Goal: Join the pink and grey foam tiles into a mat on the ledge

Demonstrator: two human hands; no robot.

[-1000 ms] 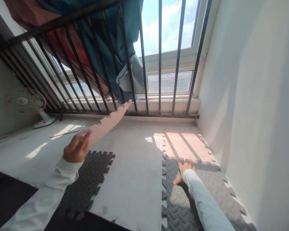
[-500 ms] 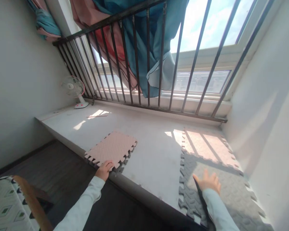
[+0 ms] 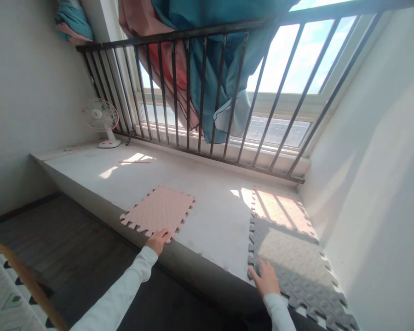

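Note:
A pink foam mat tile [image 3: 162,207] with jigsaw edges lies on the white ledge, its near corner at the front edge. My left hand [image 3: 159,241] has that corner between its fingers; the thumb is mostly hidden. To the right, a grey foam mat tile [image 3: 290,257] lies along the wall, next to a second pink foam tile [image 3: 279,207] behind it. My right hand [image 3: 266,277] is over the grey tile's near left corner, fingers apart and nothing held. Whether its fingertips touch the tile, I cannot tell.
Dark metal railing [image 3: 193,147] runs along the back of the ledge [image 3: 214,230], before a curtained window. A white fan [image 3: 106,138] stands at the far left. A thin strip [image 3: 135,162] lies near it. A wood-framed seat with patterned cloth [image 3: 7,294] is at lower left.
My right hand has moved left across the grey tile to its near left corner. My left hand stays at the pink tile's corner; less grey shows beneath that tile. The view has shifted slightly.

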